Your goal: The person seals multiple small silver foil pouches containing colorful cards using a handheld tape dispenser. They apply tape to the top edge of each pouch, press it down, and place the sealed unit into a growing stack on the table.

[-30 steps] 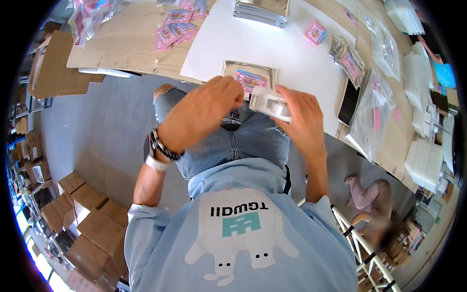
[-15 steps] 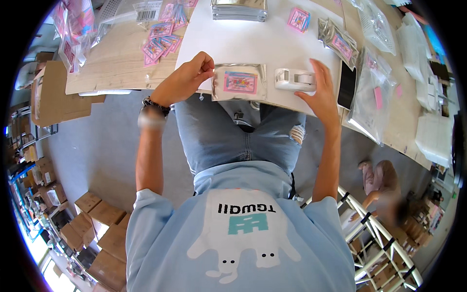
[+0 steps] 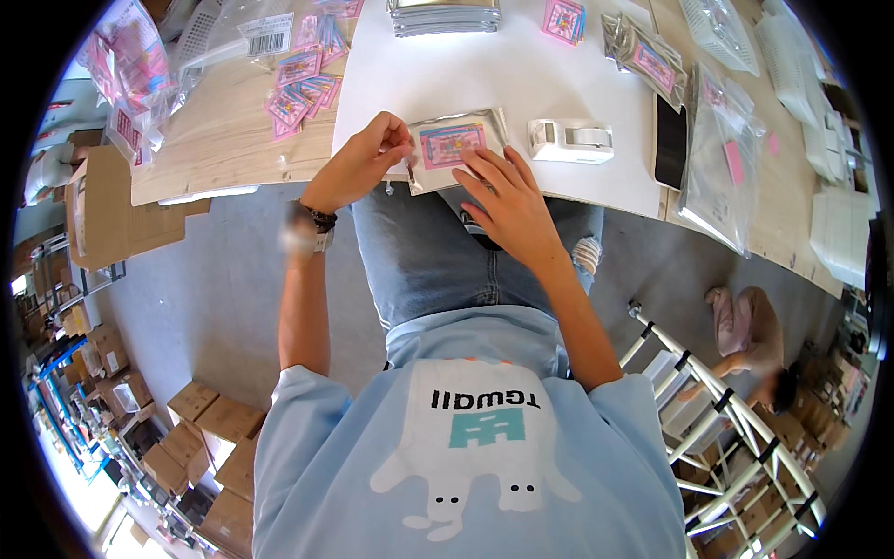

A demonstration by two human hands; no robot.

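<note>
A silver foil pouch (image 3: pixel 494 121) lies slightly tilted at the table's near edge, with a pink and blue printed card (image 3: pixel 445 149) flat on its front. My left hand (image 3: pixel 368 158) is closed in a pinch at the pouch's left edge; what sits between the fingertips is too small to make out. My right hand (image 3: pixel 510 200) is open, its spread fingers lying over the right part of the pouch and touching the card's right end. Just right of it stands a white tape dispenser (image 3: pixel 570 142), which no hand touches.
A stack of silver pouches (image 3: pixel 445 19) lies at the back. Loose pink cards (image 3: pixel 303 98) are scattered left; another small pile (image 3: pixel 563 20) is back right. Foil pouches (image 3: pixel 647 61), a black phone (image 3: pixel 670 144) and clear plastic bags (image 3: pixel 722 177) line the right. A person (image 3: pixel 754 335) is behind at right.
My right hand has left the tape dispenser and moved left onto the pouch. The pouch has turned slightly. My left hand stays pinched at its left edge.
</note>
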